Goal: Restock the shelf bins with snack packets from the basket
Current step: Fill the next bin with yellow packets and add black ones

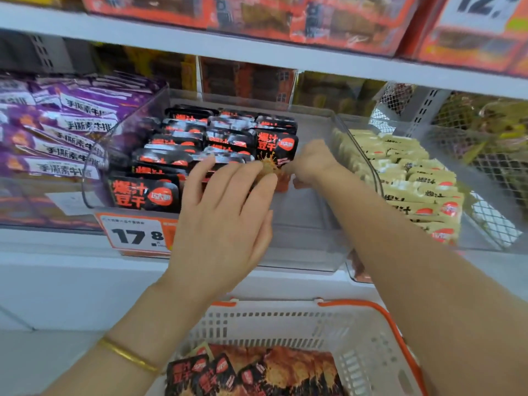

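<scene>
Basket (pixel 357 338) noted nearest to us, low in the view, white with orange handles; loose black snack packets (pixel 228 372) lie in a heap in its bottom. Above it stands the clear shelf bin (pixel 300 218), with a price tag (pixel 134 234) on its front left.

We find the bin's left and middle filled with rows of black packets (pixel 183 144). Its right side shows bare floor. At the right end of the rows, one upright packet (pixel 275 147) stands on its short edge, long axis vertical, printed face towards us.

The right hand (pixel 311 161) is just right of that packet and nearest to it. Its fingers are curled at the packet's lower right corner and appear to pinch it. The left hand (pixel 223 212) lies flat before the rows with fingers straight and spread, gripping nothing; its fingertips reach the packet's lower left.

We judge the packet is being seated. The gap to fill lies rightward, on the right hand's side.

Purple packets (pixel 57 132) fill the left neighbouring bin, cream packets (pixel 414 190) the right.
</scene>
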Demonstrator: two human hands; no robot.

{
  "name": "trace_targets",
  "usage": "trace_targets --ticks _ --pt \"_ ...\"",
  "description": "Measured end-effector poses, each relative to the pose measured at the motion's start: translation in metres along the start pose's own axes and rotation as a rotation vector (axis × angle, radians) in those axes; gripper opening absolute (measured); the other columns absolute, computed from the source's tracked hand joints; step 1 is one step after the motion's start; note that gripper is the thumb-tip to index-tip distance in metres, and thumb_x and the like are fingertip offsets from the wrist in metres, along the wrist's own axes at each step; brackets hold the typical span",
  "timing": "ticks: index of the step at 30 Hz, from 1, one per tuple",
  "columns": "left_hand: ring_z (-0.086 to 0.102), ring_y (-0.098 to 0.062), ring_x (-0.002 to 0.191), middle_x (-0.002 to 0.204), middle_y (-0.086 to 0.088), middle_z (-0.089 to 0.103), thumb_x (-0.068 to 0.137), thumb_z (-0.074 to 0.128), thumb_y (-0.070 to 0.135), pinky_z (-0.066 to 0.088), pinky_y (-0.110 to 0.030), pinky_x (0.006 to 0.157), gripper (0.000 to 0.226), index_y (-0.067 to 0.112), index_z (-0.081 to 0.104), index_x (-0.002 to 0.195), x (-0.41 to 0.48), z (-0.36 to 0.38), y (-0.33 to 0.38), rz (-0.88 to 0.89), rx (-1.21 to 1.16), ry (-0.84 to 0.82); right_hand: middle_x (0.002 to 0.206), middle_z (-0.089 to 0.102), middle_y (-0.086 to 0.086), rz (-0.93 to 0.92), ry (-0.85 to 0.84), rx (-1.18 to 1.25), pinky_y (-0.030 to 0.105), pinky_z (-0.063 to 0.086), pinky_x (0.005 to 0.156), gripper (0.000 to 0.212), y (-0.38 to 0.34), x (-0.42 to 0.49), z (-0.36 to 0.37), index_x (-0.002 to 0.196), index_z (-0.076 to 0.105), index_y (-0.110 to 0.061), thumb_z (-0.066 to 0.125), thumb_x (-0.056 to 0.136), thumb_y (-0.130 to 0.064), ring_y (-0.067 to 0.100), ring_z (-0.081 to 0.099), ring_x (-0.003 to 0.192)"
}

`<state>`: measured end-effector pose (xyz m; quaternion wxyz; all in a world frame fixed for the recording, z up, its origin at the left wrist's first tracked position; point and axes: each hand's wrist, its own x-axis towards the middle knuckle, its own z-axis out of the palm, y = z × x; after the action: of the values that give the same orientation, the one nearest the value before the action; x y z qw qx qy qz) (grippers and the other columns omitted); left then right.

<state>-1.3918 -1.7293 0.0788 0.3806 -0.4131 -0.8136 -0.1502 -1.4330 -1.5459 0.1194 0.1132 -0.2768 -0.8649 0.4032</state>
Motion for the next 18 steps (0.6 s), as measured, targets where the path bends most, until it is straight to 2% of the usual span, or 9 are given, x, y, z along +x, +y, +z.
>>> trace_targets --ticks 2,4,7,10,12,14,15,16,18 --pt "0.056 -0.031 0.103 0.117 -0.01 0.063 0.085 0.048 0.015 0.035 -0.046 0.095 0.03 0.007 0.065 0.109 -0.01 -0.01 0.014 0.049 -0.041 0.1 0.085 0.061 0.017 -0.168 0.021 0.006 0.046 0.055 0.082 0.028 -0.005 -0.043 -0.023 0.069 0.042 -0.015 0.063 0.085 -0.005 0.035 0.067 0.091" --pt "0.055 -0.03 0.096 0.108 -0.009 0.065 0.083 0.047 0.014 0.034 -0.042 0.085 0.027 0.008 0.067 0.1 -0.024 -0.016 0.028 0.075 -0.094 0.08 0.074 0.063 0.017 -0.327 -0.05 0.135 0.045 0.058 0.069 0.021 -0.001 -0.097 -0.044 0.076 0.047 -0.014 0.062 0.087 -0.005 0.033 0.069 0.073" --pt "0.056 -0.03 0.085 0.097 -0.006 0.065 0.079 0.046 0.018 0.03 -0.038 0.074 0.024 0.01 0.066 0.09 -0.058 -0.004 0.042 0.071 -0.152 -0.237 0.072 0.065 0.022 -0.249 -0.337 0.16 0.041 0.057 0.061 0.014 0.045 -0.146 -0.04 0.077 0.055 -0.008 0.059 0.088 0.0 0.033 0.068 0.064" --pt "0.059 -0.028 0.08 0.086 -0.002 0.063 0.075 0.04 0.023 0.038 -0.037 0.07 0.029 0.014 0.067 0.081 -0.095 0.019 0.049 0.038 -0.117 -0.563 0.077 0.066 0.021 -0.012 -0.665 -0.192 0.043 0.056 0.066 0.013 0.121 -0.144 0.012 0.078 0.057 -0.008 0.055 0.089 0.0 0.036 0.069 0.071" --pt "0.061 -0.025 0.077 0.08 0.0 0.064 0.073 0.037 0.026 0.047 -0.035 0.065 0.032 0.017 0.067 0.077 -0.111 0.03 0.052 0.046 -0.076 -0.714 0.08 0.066 0.011 0.021 -0.791 -0.494 0.035 0.054 0.06 0.005 0.187 -0.134 0.061 0.082 0.055 -0.01 0.057 0.087 -0.009 0.028 0.067 0.07" --pt "0.064 -0.023 0.078 0.078 0.002 0.065 0.074 0.034 0.028 0.051 -0.035 0.064 0.035 0.019 0.068 0.073 -0.117 0.037 0.053 0.04 -0.062 -0.799 0.076 0.056 0.004 -0.017 -0.834 -0.672 0.029 0.044 0.056 0.007 0.25 -0.134 0.108 0.084 0.053 -0.009 0.058 0.086 -0.013 0.02 0.057 0.072" --pt "0.065 -0.024 0.08 0.078 0.001 0.066 0.074 0.034 0.028 0.052 -0.036 0.065 0.036 0.019 0.069 0.072 -0.12 0.041 0.053 0.033 -0.07 -0.832 0.085 0.058 0.005 -0.045 -0.838 -0.699 0.03 0.047 0.063 0.013 0.276 -0.138 0.129 0.096 0.055 -0.008 0.06 0.086 -0.015 0.021 0.057 0.081" --pt "0.066 -0.025 0.081 0.077 0.001 0.066 0.075 0.036 0.027 0.052 -0.038 0.066 0.034 0.019 0.069 0.071 -0.122 0.045 0.053 0.02 -0.075 -0.865 0.105 0.06 0.009 -0.085 -0.831 -0.723 0.033 0.05 0.076 0.033 0.299 -0.142 0.147 0.116 0.053 -0.007 0.062 0.086 -0.019 0.024 0.058 0.097" --pt "0.066 -0.028 0.086 0.08 -0.001 0.067 0.076 0.05 0.022 0.051 -0.041 0.067 0.019 0.018 0.069 0.074 -0.126 0.05 0.051 -0.008 -0.076 -0.909 0.144 0.038 0.013 -0.196 -0.802 -0.796 0.045 0.045 0.098 0.068 0.325 -0.149 0.173 0.143 0.031 -0.009 0.064 0.087 -0.025 0.032 0.042 0.128"
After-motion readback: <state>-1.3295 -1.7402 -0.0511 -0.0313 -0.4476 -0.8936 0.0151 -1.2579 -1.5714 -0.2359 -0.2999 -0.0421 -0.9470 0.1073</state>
